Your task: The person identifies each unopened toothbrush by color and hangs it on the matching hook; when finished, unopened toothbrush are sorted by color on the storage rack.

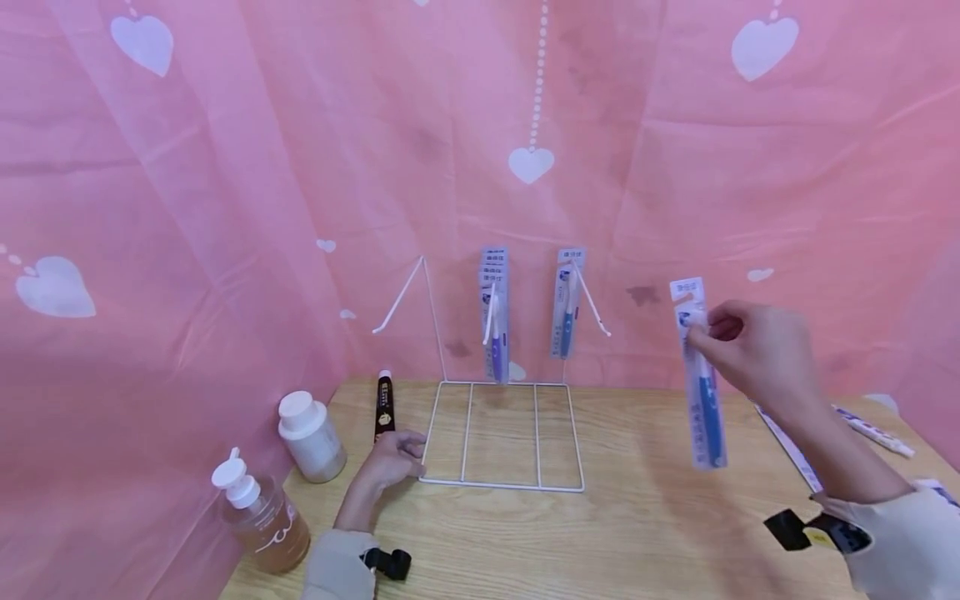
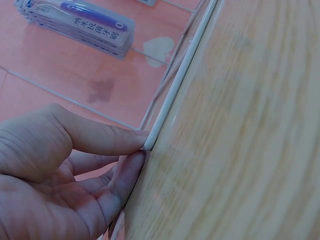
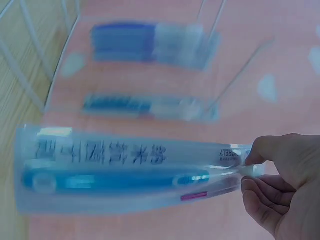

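Observation:
My right hand [image 1: 765, 346] pinches a packaged blue toothbrush [image 1: 705, 417] near its top, holding it upright in the air to the right of a white wire rack [image 1: 502, 485]. In the right wrist view thumb and fingers grip the narrow end of that clear pack [image 3: 115, 182]. My left hand [image 1: 390, 461] holds the rack's front left corner, with thumb and fingers on the wire [image 2: 175, 95] in the left wrist view. Several packaged purple toothbrushes [image 1: 496, 354] hang from the middle hook. One packaged blue toothbrush [image 1: 564, 333] hangs on the right hook; the left hook [image 1: 397, 296] is bare.
To the left stand a pump bottle [image 1: 273, 533] with amber liquid and a white-capped jar [image 1: 315, 450]. A black tube [image 1: 385, 404] is behind my left hand. On the right, a white tube [image 1: 873, 431] and a long pack [image 1: 787, 450] lie around my forearm. A pink heart-patterned curtain [image 1: 450, 125] hangs behind.

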`<state>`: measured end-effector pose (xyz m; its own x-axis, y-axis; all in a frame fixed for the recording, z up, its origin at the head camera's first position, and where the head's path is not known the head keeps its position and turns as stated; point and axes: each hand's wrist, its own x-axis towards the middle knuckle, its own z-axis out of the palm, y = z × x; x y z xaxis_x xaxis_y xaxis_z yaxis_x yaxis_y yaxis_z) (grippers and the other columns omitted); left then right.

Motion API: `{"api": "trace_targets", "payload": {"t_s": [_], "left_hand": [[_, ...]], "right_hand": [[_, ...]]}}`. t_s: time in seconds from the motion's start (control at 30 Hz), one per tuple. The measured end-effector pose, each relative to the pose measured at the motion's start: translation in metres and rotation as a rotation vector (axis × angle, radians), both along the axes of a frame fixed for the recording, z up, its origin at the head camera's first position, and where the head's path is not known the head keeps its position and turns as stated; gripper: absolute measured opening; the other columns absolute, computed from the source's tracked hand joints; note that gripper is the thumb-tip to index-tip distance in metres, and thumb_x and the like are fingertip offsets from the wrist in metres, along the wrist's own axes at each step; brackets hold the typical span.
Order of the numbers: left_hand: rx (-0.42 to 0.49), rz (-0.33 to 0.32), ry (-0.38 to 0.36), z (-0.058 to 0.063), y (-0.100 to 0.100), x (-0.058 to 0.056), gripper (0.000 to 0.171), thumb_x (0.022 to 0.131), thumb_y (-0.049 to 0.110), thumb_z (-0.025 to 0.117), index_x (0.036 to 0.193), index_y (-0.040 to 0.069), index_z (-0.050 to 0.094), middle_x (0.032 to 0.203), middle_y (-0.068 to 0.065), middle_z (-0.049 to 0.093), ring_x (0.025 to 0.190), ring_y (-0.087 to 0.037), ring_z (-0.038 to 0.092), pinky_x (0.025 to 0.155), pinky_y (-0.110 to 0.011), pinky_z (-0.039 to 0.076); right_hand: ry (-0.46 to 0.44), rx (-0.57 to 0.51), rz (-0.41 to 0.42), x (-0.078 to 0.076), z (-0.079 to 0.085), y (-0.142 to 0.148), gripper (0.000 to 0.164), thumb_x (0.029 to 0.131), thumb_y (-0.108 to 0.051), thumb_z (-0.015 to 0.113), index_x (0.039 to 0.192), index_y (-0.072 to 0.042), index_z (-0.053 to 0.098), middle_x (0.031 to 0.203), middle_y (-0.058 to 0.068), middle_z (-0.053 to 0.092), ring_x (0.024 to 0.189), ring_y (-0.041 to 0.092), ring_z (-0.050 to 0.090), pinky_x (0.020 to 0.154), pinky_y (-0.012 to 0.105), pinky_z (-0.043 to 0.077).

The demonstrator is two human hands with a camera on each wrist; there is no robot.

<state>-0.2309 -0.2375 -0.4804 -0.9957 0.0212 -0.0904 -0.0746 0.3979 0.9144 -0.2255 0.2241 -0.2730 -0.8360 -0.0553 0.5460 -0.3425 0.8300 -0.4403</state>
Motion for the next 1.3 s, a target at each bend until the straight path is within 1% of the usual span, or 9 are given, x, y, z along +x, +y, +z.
{"api": "trace_targets", "payload": {"t_s": [0.13,0.2,0.3,0.43,0.53,0.63,0.97,1.13,1.3], "left_hand": [[0.007,-0.004,-0.001,0.000,0.001,0.000,0.054,0.065,-0.017,0.074,0.117,-0.010,0.064,0.091,-0.013,0.058,0.081,-0.023,0.056,0.071,-0.031,0.052],[0.001,-0.006,0.003,0.000,0.000,-0.001,0.053,0.065,-0.017,0.075,0.117,-0.010,0.064,0.091,-0.013,0.058,0.081,-0.022,0.056,0.070,-0.030,0.052],[-0.004,-0.001,0.008,-0.002,-0.001,-0.002,0.054,0.064,-0.017,0.075,0.117,-0.010,0.064,0.090,-0.013,0.058,0.080,-0.022,0.056,0.069,-0.029,0.052],[-0.006,-0.006,0.009,-0.003,-0.003,-0.002,0.055,0.064,-0.017,0.074,0.118,-0.010,0.064,0.090,-0.012,0.058,0.079,-0.021,0.057,0.070,-0.030,0.052],[-0.004,-0.017,0.007,-0.003,-0.003,-0.002,0.055,0.064,-0.017,0.074,0.118,-0.010,0.063,0.090,-0.013,0.058,0.080,-0.022,0.057,0.071,-0.031,0.053],[-0.009,-0.013,0.004,-0.004,-0.002,-0.002,0.054,0.065,-0.016,0.074,0.117,-0.010,0.064,0.090,-0.012,0.058,0.080,-0.022,0.057,0.071,-0.031,0.053],[-0.006,-0.010,0.004,-0.005,-0.001,-0.001,0.054,0.065,-0.016,0.075,0.117,-0.010,0.064,0.090,-0.013,0.059,0.079,-0.021,0.057,0.069,-0.030,0.052],[0.002,-0.007,0.001,-0.006,-0.002,-0.002,0.055,0.065,-0.016,0.075,0.118,-0.008,0.064,0.092,-0.013,0.058,0.080,-0.022,0.057,0.070,-0.031,0.052],[0.002,-0.010,0.001,-0.006,-0.003,-0.003,0.054,0.066,-0.015,0.075,0.118,-0.008,0.065,0.092,-0.013,0.058,0.081,-0.022,0.056,0.071,-0.032,0.052]], "right_hand": [[0.129,-0.005,0.092,0.016,0.007,-0.024,0.014,0.082,-0.010,0.076,0.085,0.002,0.070,0.073,0.014,0.069,0.056,0.019,0.061,0.045,0.019,0.045],[0.187,0.006,0.120,0.023,0.009,-0.035,0.010,0.079,-0.007,0.077,0.082,0.000,0.070,0.071,0.010,0.068,0.056,0.017,0.061,0.046,0.015,0.044],[0.243,0.013,0.152,0.030,0.009,-0.050,0.009,0.077,-0.005,0.078,0.080,-0.002,0.070,0.069,0.006,0.068,0.055,0.015,0.060,0.049,0.011,0.044],[0.267,-0.006,0.173,0.039,0.006,-0.064,0.009,0.075,-0.003,0.078,0.077,-0.005,0.069,0.067,0.002,0.066,0.054,0.011,0.059,0.050,0.010,0.044],[0.291,-0.016,0.185,0.044,0.005,-0.070,0.011,0.073,-0.002,0.078,0.075,-0.008,0.069,0.064,-0.003,0.064,0.053,0.008,0.058,0.050,0.010,0.044],[0.300,-0.018,0.203,0.047,0.002,-0.074,0.013,0.072,-0.003,0.080,0.075,-0.009,0.069,0.064,-0.005,0.064,0.053,0.006,0.058,0.050,0.010,0.044],[0.274,-0.031,0.220,0.046,-0.005,-0.084,0.012,0.072,-0.001,0.078,0.075,-0.010,0.070,0.066,-0.005,0.065,0.055,0.007,0.058,0.051,0.011,0.045],[0.283,-0.028,0.209,0.043,-0.007,-0.088,0.012,0.074,-0.003,0.076,0.074,-0.011,0.069,0.063,-0.007,0.062,0.054,0.006,0.057,0.050,0.013,0.044],[0.285,-0.027,0.208,0.043,-0.010,-0.089,0.013,0.073,-0.002,0.077,0.074,-0.010,0.068,0.063,-0.006,0.062,0.054,0.006,0.057,0.050,0.013,0.044]]}}
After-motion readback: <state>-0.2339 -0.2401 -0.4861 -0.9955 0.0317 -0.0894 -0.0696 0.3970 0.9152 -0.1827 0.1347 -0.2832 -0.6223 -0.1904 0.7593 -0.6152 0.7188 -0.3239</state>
